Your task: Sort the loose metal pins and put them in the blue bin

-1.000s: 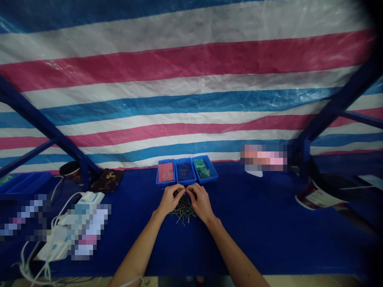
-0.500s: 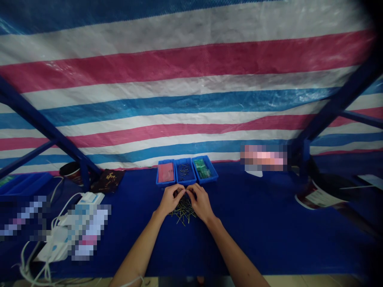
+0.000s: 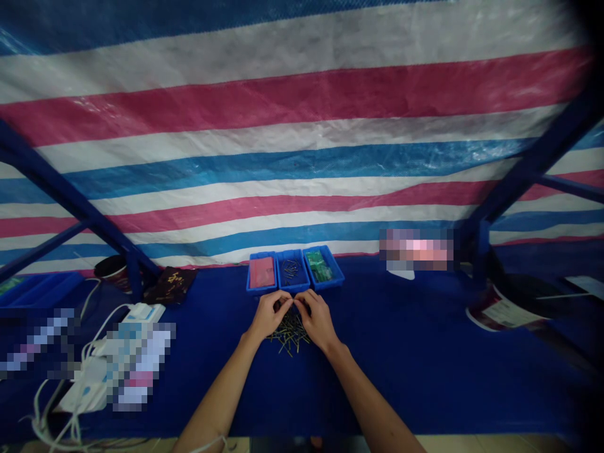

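Observation:
My left hand [image 3: 268,316] and my right hand [image 3: 318,318] meet fingertip to fingertip above a small heap of thin metal pins [image 3: 289,336] on the blue table cover [image 3: 415,352]. Both hands are curled in a pinch; something tiny sits between the fingertips, too small to name. Just behind the hands stand three small blue bins: the left bin [image 3: 262,274] holds a pink sheet, the middle bin [image 3: 291,272] holds dark pins, the right bin [image 3: 323,267] holds green parts.
White power strips and cables [image 3: 101,358] lie at the left, with a dark packet [image 3: 168,284] and a blue tray [image 3: 40,288] behind them. A white container [image 3: 503,309] sits at the right. A striped tarp hangs behind the blue frame posts.

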`<act>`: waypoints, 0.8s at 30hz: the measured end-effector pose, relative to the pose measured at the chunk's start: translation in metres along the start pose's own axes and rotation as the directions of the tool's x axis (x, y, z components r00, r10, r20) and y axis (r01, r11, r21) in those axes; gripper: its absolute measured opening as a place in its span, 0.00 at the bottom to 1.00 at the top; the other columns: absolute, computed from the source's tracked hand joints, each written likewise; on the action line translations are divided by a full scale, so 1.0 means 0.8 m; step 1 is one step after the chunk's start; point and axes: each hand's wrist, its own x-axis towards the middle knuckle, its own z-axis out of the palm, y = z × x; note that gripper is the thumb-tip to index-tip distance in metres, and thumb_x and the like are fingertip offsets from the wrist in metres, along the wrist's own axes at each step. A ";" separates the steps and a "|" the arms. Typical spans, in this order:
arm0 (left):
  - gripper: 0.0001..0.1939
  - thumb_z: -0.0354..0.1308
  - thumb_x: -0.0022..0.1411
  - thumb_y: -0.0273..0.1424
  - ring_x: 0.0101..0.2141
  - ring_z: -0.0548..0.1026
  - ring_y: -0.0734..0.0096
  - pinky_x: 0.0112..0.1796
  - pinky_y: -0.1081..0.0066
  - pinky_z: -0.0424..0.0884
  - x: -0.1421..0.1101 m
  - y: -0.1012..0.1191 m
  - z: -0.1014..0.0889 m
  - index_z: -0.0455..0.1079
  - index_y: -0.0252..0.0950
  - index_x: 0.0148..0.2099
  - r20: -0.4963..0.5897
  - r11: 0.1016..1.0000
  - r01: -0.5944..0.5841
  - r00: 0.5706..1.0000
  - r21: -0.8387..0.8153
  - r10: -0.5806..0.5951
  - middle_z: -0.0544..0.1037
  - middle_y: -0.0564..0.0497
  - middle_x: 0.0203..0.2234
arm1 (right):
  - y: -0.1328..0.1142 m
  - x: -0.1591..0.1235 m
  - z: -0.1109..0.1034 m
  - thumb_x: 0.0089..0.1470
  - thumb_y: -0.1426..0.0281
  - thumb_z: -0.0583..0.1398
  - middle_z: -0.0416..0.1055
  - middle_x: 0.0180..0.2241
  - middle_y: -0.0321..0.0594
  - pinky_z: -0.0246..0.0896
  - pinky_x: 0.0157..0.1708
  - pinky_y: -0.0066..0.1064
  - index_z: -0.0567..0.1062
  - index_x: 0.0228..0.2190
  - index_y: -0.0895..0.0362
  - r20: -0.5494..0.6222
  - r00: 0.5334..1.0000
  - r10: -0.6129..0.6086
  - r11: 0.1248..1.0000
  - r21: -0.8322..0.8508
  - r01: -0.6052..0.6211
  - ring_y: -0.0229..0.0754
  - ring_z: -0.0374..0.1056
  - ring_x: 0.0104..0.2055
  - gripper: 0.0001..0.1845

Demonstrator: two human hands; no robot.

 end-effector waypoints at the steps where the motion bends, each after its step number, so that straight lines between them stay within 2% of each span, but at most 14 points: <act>1: 0.14 0.56 0.67 0.38 0.27 0.71 0.72 0.31 0.74 0.66 0.000 0.000 0.000 0.75 0.33 0.37 0.000 1.000 -0.001 1.000 0.002 0.001 0.77 0.50 0.26 | 0.000 0.000 0.000 0.66 0.70 0.53 0.72 0.35 0.38 0.57 0.40 0.33 0.73 0.34 0.53 0.001 1.000 -0.001 1.000 0.002 0.001 0.42 0.69 0.38 0.10; 11: 0.14 0.55 0.67 0.38 0.26 0.70 0.72 0.31 0.74 0.65 -0.001 0.002 0.000 0.75 0.33 0.37 0.000 1.000 -0.008 1.000 0.012 0.008 0.76 0.51 0.26 | 0.004 -0.002 0.001 0.67 0.68 0.52 0.72 0.34 0.39 0.59 0.40 0.33 0.73 0.33 0.53 0.002 1.000 0.019 0.999 0.030 -0.019 0.43 0.68 0.37 0.12; 16: 0.13 0.55 0.68 0.37 0.26 0.70 0.73 0.30 0.74 0.64 -0.001 0.001 -0.001 0.74 0.33 0.38 0.002 1.000 -0.001 1.000 0.000 0.001 0.75 0.51 0.26 | 0.003 -0.002 0.000 0.64 0.69 0.55 0.71 0.36 0.39 0.61 0.39 0.33 0.73 0.40 0.53 -0.002 1.000 0.031 0.993 0.110 -0.030 0.43 0.68 0.37 0.06; 24: 0.13 0.55 0.67 0.37 0.27 0.70 0.73 0.31 0.75 0.64 0.000 0.001 -0.001 0.74 0.33 0.38 0.017 1.000 -0.001 1.000 -0.019 0.002 0.75 0.51 0.27 | 0.004 0.000 0.001 0.63 0.73 0.55 0.71 0.35 0.39 0.62 0.40 0.31 0.73 0.35 0.53 -0.010 1.000 0.018 0.989 0.145 -0.016 0.42 0.68 0.39 0.07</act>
